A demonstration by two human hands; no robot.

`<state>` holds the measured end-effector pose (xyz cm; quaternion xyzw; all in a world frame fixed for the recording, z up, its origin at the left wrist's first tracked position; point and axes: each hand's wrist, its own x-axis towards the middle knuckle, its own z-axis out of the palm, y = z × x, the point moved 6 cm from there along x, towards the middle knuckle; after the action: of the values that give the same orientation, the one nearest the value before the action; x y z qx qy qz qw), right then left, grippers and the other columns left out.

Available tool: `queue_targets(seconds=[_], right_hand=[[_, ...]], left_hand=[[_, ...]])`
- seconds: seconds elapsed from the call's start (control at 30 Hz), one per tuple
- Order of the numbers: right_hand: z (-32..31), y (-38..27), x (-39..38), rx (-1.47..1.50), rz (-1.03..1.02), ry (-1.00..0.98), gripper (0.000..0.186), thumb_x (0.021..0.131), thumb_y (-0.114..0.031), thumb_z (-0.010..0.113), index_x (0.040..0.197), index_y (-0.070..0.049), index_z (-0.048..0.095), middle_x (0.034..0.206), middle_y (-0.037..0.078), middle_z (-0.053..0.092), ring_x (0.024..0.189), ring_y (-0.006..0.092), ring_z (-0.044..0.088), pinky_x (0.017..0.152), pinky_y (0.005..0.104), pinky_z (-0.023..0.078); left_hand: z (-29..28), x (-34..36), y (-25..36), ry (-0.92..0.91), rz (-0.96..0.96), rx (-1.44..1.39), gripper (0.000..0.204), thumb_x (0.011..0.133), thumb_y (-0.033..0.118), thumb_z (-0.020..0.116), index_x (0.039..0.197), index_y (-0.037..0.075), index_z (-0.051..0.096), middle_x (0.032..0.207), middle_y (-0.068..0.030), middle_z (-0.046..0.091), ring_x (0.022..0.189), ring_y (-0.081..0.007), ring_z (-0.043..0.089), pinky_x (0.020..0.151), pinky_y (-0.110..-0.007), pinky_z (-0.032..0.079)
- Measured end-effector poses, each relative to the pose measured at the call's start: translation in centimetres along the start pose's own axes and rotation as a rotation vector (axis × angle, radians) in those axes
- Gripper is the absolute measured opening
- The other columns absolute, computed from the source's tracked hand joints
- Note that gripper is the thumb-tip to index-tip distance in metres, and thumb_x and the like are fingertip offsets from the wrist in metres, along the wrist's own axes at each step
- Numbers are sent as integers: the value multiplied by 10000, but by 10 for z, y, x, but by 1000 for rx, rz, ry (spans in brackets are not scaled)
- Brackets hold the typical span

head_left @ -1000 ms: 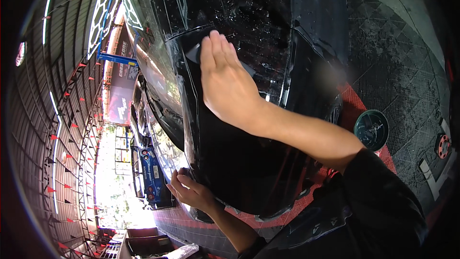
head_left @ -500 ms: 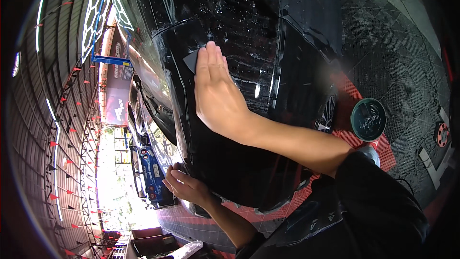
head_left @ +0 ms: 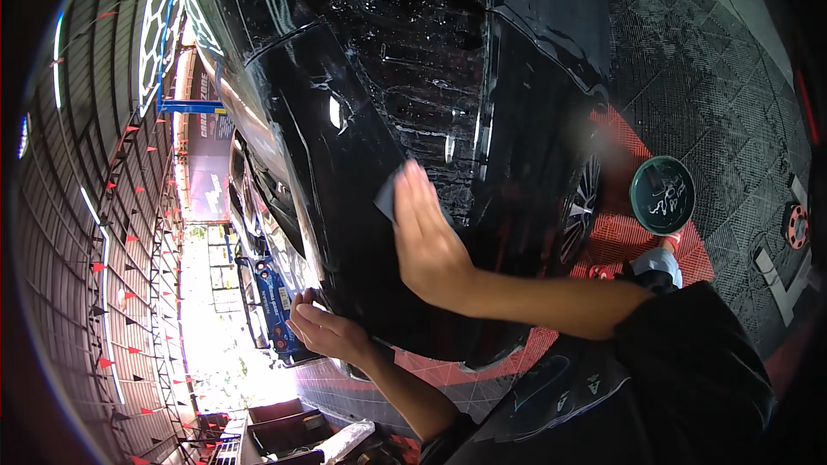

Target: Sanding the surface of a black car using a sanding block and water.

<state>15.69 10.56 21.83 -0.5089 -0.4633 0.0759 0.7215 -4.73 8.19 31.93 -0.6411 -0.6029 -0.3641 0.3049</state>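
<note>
A glossy black car panel [head_left: 345,232] fills the middle, with water drops and streaks on the part beyond. My right hand [head_left: 433,250] lies on it, fingers stretched and pressed together over a thin grey sheet that looks like sandpaper [head_left: 386,200]. One edge of the sheet sticks out on the left side of the fingers; the rest is hidden under them. My left hand [head_left: 332,333] is at the car's near left edge, holding nothing, with its fingers slightly bent and apart. Whether its fingertips touch the paint I cannot tell.
A round green bucket [head_left: 635,205] with liquid in it stands on red and black grid floor tiles to the right, close to my foot [head_left: 670,245]. A car wheel [head_left: 583,207] shows just left of it. Another vehicle [head_left: 274,310] stands at the left, near a blue post arm [head_left: 191,107].
My right hand has slid toward me and a little right across the panel, with the grey sheet under it. My left hand stays at the car's edge. The view has shifted slightly.
</note>
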Motion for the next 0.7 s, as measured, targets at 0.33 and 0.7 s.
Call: queue_targets(seconds=[0.33,0.7], right_hand=[[1,3,-28,-18,-10,-110,591,891,29,457,1439,223,350,1492,423,385,1426,536,397,1222,527,329],[-135,125,-122,384,916,-617,421,1109,-243,445,1398,57,504,1013,241,676,914,257,707,846,378,539]], left_hand=[[3,1,-5,-1,-1,-16,618,1115,406,305,1118,-94,668,1060,-228,721,1008,-337,706,946,-440,548],[7,36,159,-260,912,-4,503,960,201,594,1415,-12,578,1534,-265,469,1453,-443,413,1206,-604,222]])
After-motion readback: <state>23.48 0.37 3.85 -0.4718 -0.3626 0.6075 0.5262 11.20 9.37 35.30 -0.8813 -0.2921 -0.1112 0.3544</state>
